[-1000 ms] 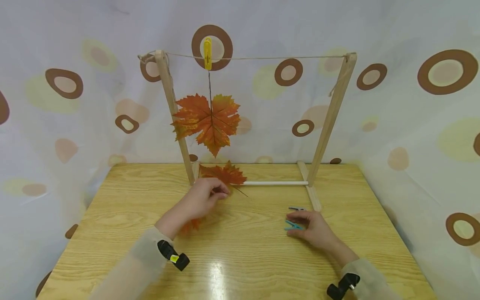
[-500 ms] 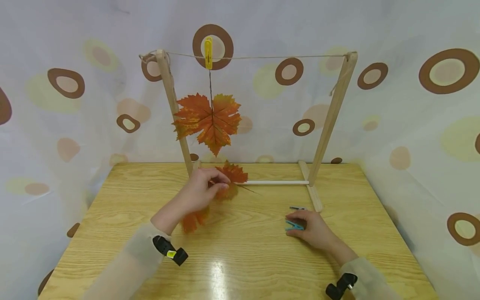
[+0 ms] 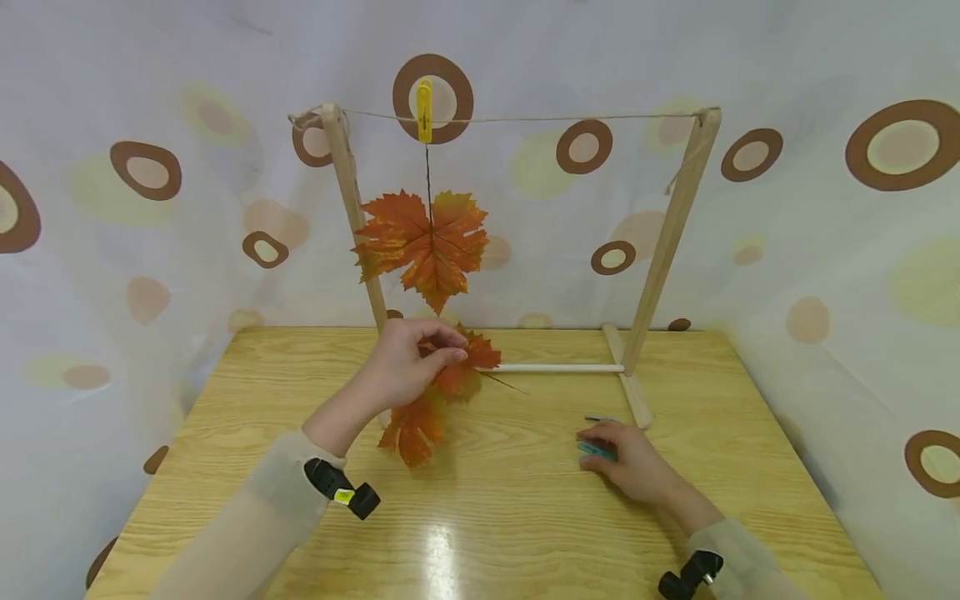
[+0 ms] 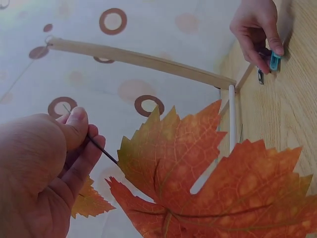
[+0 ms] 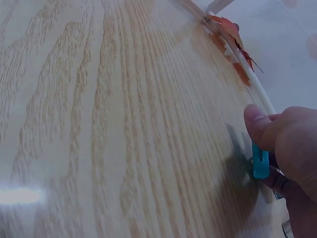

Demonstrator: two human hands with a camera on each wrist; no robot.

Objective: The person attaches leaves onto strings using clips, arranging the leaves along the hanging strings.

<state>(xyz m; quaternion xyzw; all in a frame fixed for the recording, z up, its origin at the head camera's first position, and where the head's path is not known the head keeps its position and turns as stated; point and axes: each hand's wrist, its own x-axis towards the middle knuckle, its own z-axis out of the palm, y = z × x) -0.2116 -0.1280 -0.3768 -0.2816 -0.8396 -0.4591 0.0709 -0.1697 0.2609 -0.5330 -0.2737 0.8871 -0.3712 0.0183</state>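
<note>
My left hand pinches the thin dark stem of an orange artificial leaf, which hangs beneath the hand in the head view. A second orange leaf lies by the frame's white rod, partly behind my fingers. In my right hand, low over the right side of the table, a teal clothespin is pinched between thumb and fingers. Just beyond those fingers lies a dark clothespin. Above my left hand, a yellow clothespin holds another orange leaf by its stem on the string.
A wooden frame stands at the back of the table, with a left post and a right post. Twine runs between their tops. A white rod joins them at the bottom. Patterned cloth hangs behind.
My left hand has risen slightly, and the leaf it holds now hangs in fuller view. The teal clothespin has turned between my right fingers, its splayed ends no longer showing.
</note>
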